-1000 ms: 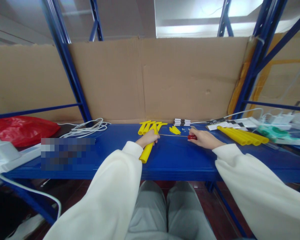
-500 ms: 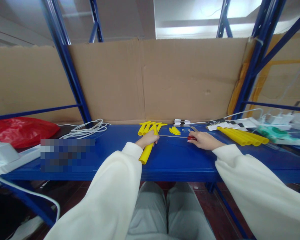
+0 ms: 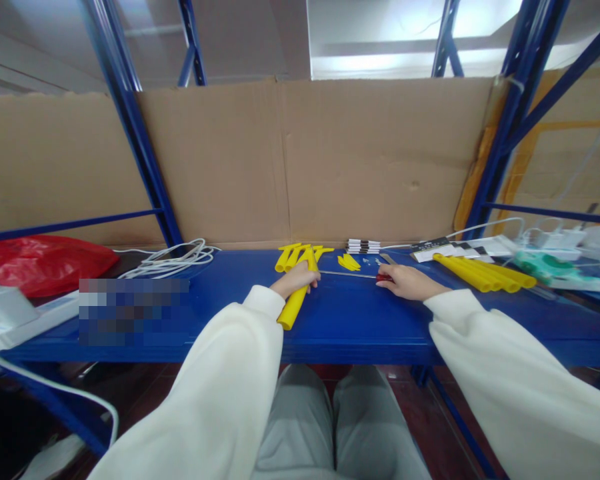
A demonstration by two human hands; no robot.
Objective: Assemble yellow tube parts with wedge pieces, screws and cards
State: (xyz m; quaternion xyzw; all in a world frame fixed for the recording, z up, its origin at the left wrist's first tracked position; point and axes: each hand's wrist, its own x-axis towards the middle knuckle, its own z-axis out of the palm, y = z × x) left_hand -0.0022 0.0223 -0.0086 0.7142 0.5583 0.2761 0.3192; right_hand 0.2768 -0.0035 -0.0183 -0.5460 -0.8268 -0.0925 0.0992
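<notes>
My left hand (image 3: 296,279) is closed around a yellow tube (image 3: 293,311), which slants with its wide open end toward me. In my right hand (image 3: 405,281) is the red handle of a screwdriver (image 3: 350,274); its long thin metal shaft points left and reaches the tube beside my left fingers. Where the tip meets the tube is too small to make out. Just behind my left hand lie several yellow tubes with crosspieces (image 3: 291,256). Small flat yellow pieces (image 3: 349,262) rest beyond the shaft, near tiny pale bits (image 3: 370,262).
More yellow tubes (image 3: 485,275) lie at right beside a checkered card (image 3: 450,249). A black-and-white stack (image 3: 363,247) stands against the cardboard wall (image 3: 370,167). At left are coiled white cable (image 3: 180,259), a red plastic bag (image 3: 50,263) and a power strip (image 3: 35,323) on the blue shelf (image 3: 355,320).
Hardly anything differs. Both hands keep their grips, and the screwdriver and tube stay in nearly the same place.
</notes>
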